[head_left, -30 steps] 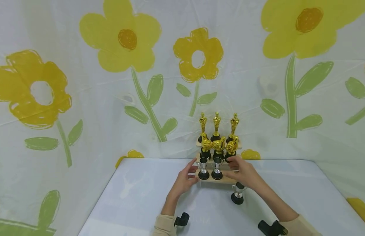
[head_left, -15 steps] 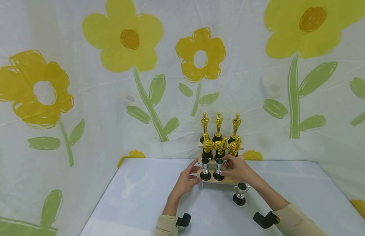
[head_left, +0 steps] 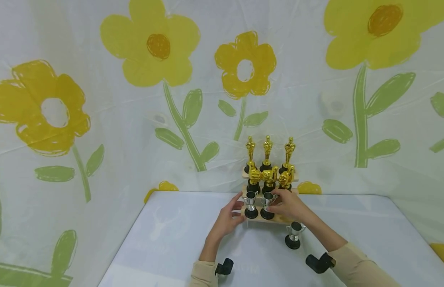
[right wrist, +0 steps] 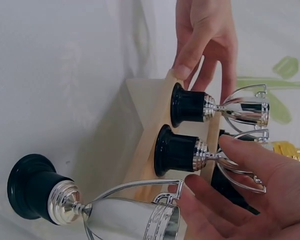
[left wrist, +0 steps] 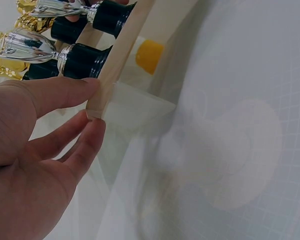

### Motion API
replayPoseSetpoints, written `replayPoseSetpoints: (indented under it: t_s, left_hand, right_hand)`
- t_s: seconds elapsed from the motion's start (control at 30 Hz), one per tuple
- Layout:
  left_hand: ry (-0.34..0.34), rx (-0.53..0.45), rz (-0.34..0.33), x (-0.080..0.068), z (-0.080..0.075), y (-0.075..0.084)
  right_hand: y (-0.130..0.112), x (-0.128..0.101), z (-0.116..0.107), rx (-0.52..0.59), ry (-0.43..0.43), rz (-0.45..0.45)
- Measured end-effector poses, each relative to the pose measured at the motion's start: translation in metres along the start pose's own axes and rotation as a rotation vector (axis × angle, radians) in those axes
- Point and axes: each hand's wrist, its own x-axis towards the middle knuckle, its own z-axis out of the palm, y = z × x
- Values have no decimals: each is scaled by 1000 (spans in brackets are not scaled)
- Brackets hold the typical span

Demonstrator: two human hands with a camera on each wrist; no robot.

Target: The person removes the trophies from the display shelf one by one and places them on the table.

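Adjusting the right cup (head_left: 267, 200) on the near shelf (left wrist: 120, 60), apparently; right hand (head_left: 290, 206) pinching it, left hand (head_left: 225, 220) gripping the shelf's left end. Next move likely calls for release, then lifting the loose cup (head_left: 294, 235) off the bench (head_left: 171, 229), near right.

To the right of your right hand (head_left: 289, 206), the table (head_left: 358, 223) gives wide room to pass. In front of the wooden rack (left wrist: 118, 62), the separate silver cup (head_left: 294, 236) stands in your way. Behind the left cup (head_left: 251, 204) and the right cup (head_left: 267, 213), gold thumb trophies (head_left: 269, 175) close the path. Your left hand (head_left: 225, 221) occupies the rack's left end.
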Motion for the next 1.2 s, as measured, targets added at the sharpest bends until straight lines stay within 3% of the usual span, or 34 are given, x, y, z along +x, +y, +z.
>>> replayPoseSetpoints:
  t_s: [0.4,0.97,1.2]
  left_hand:
    - [-14,39,-1,2,-2,-5]
    - [-24,44,-25,1,-4,-5]
    - [-24,49,-20,1,-5,-3]
  right_hand:
    - [-3,4,3,-18,8,28]
    - [2,5,3,-10,-11,-24]
    - [4,5,2,-62,-24,-28]
